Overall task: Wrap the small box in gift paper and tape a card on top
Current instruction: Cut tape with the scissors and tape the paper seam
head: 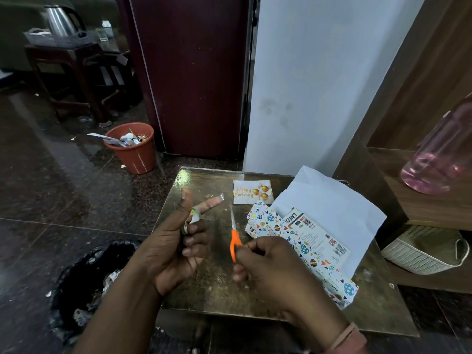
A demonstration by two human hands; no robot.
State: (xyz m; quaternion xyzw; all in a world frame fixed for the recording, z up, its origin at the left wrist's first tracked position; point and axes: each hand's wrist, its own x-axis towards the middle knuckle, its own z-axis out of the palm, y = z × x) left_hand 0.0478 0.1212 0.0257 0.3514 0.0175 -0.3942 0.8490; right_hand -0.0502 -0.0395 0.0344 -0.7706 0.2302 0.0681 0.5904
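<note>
**On the counter, cutting tape for the wrap**

Over the counter (204,290) my left hand (176,241) grips the tape roll (193,218), a strip (213,200) stuck along my extended finger, ready to use. My right hand (265,264) grips orange scissors (234,236). Beside them lies the small box (314,241) on half-folded gift paper (332,208), with the card (251,192) waiting behind.

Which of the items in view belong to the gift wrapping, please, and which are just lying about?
In use: patterned gift paper, printed small box, orange-handled scissors, clear tape roll, birthday card.
Lying about: terracotta waste bin, pink bottle, white woven basket, steel kettle.
</note>
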